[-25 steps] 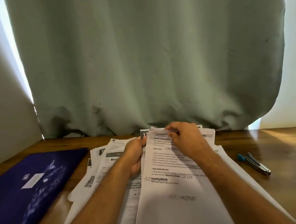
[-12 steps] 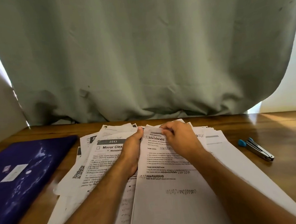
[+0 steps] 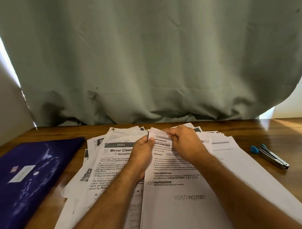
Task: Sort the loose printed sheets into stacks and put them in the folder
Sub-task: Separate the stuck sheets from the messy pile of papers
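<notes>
A loose pile of printed sheets point(image 3: 107, 172) is spread over the middle of the wooden table point(image 3: 289, 134). On top lies a printed sheet headed Desk Organization point(image 3: 176, 197). My left hand point(image 3: 142, 157) pinches its top left corner, thumb on the paper. My right hand point(image 3: 185, 144) grips the same top edge from the right, fingers curled over it. A dark blue folder point(image 3: 27, 182) lies shut on the table to the left, apart from the pile.
A stapler point(image 3: 269, 156) with blue tips lies on the table to the right of the sheets. A grey-green curtain point(image 3: 143, 61) hangs right behind the table's far edge. A pale wall stands at the left.
The view has tilted, so the table sits lower in frame. Both hands stay at the top edge of the top sheet, and its corner is now lifted a little.
</notes>
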`<action>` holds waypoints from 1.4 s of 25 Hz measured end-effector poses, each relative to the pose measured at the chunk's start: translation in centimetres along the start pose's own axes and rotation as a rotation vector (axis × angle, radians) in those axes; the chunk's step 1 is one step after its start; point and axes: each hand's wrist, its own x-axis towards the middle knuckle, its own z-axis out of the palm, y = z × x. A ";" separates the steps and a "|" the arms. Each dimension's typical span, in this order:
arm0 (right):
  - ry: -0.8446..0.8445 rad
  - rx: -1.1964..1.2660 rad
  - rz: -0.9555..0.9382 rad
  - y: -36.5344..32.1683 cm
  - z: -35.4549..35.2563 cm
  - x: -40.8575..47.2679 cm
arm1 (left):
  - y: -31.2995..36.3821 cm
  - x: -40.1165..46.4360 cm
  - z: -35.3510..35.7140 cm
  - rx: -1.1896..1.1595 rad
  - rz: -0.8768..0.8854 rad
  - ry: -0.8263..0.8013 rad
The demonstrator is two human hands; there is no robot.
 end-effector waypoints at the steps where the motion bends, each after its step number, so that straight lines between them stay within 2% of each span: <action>1: -0.020 -0.030 -0.011 0.0 -0.1 0.1 | 0.0 -0.1 0.0 -0.002 -0.001 0.001; 5: -0.124 -0.087 -0.001 -0.7 -0.6 0.6 | 0.1 -0.1 0.1 -0.007 -0.002 0.016; 12: -0.138 -0.188 0.073 -2.2 -0.9 1.3 | 0.3 -0.4 0.2 0.024 0.027 0.046; 17: -0.221 -0.278 0.162 -2.9 -0.8 2.2 | 0.2 -0.5 0.3 0.050 0.061 0.053; 25: -0.043 -0.021 0.184 -2.3 0.3 1.1 | 0.1 -0.9 0.6 0.148 0.142 0.106; 28: 0.000 -0.063 0.135 -2.1 0.8 0.9 | 0.3 -1.1 0.6 0.181 0.148 0.120; 31: -0.015 -0.093 0.078 -1.9 0.4 0.9 | 0.5 -1.2 0.6 0.187 0.153 0.126; 35: -0.070 -0.080 0.077 -2.4 -1.5 0.8 | 0.8 -1.6 0.8 0.080 0.141 0.105</action>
